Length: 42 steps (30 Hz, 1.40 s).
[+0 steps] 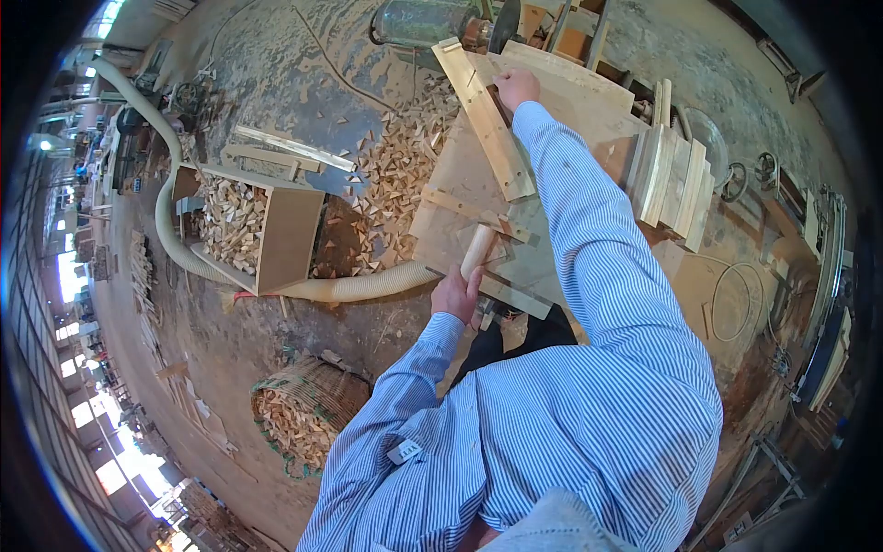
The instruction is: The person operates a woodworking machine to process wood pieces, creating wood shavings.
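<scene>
My left hand [453, 294] is wrapped round the lower end of a short, round wooden bar [477, 250], which slants over the near edge of the work table [451, 225]. My right hand [518, 88] reaches to the far side of the table, fingers curled beside a long wooden board with dark holes [483, 115]. What those fingers hold, if anything, is hidden. A narrow wooden strip [478, 213] is on the table between my hands. Past my right hand, a dark disc [504, 25] stands by a green motor [425, 22].
Wood offcuts [400, 170] pile up left of the table. An open box [287, 241] and a woven basket [317, 391] hold more. A thick hose [368, 284] crosses the floor. Stacked wooden pieces [674, 184] stand at the right.
</scene>
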### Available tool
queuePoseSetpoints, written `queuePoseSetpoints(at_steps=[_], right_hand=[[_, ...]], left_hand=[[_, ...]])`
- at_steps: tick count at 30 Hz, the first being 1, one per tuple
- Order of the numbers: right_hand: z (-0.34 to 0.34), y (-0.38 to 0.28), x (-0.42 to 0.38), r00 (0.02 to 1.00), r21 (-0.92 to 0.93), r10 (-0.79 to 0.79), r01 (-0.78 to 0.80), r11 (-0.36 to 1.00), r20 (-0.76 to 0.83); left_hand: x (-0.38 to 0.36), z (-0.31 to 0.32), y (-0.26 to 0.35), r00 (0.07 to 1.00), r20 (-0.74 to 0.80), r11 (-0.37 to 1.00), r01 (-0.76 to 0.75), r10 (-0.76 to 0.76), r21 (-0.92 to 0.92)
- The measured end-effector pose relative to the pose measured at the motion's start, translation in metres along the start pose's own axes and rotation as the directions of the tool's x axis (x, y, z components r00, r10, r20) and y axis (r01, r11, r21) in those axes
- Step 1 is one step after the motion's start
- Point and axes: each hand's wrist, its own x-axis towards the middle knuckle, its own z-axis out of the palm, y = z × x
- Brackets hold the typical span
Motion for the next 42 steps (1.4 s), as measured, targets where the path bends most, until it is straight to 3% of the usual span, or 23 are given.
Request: queuePoseSetpoints(at_steps=[2,4,13,20,22,29,31,35,37,42], right_hand=[[0.001,-0.007,0.001,0.999,-0.052,-0.04,0.039,0.998,-0.021],[0.002,-0.011,0.007,0.999,0.002,0.034,-0.034,0.999,0.022],[0.0,-0.011,0.023,0.998,0.086,0.05,-0.054,0.995,0.046],[-0.008,-0.008,0.056,1.0,0.03,0.021,-0.021,0.999,0.016],[-0.007,-0.005,0.067,0.996,-0.021,-0.056,0.055,0.998,-0.076],[-0.006,0.0,0.092,0.984,-0.058,-0.113,0.106,0.993,-0.136],[-0.01,0.005,0.091,0.984,-0.139,-0.15,0.136,0.981,-0.097],[-0.026,0.02,0.066,0.989,-0.092,-0.137,0.132,0.987,-0.049],[-0.04,0.022,0.049,0.99,-0.058,-0.07,0.077,0.995,0.123],[-0.045,-0.012,0.004,0.997,-0.108,-0.082,0.081,0.991,-0.004]], left_hand=[[-0.002,0.001,-0.003,1.0,0.005,1.0,0.006,-0.006,0.013],[-0.002,0.001,-0.004,1.0,0.008,1.0,0.004,-0.004,0.001],[0.011,0.001,0.005,1.0,0.02,1.0,0.009,-0.009,-0.011],[0.04,0.0,0.029,0.999,0.032,1.0,0.02,-0.019,-0.01],[0.046,0.001,0.035,1.0,0.023,0.999,0.015,-0.014,-0.039],[0.064,0.004,0.049,0.999,-0.047,0.999,-0.012,0.01,-0.05],[0.065,0.007,0.05,0.998,-0.065,0.999,-0.022,0.02,-0.027],[0.062,0.008,0.045,0.995,-0.09,0.999,-0.052,0.05,-0.012],[0.057,0.006,0.043,0.995,-0.088,0.998,-0.054,0.055,0.015],[0.045,0.006,0.032,0.997,-0.069,1.0,-0.021,0.021,-0.006]])
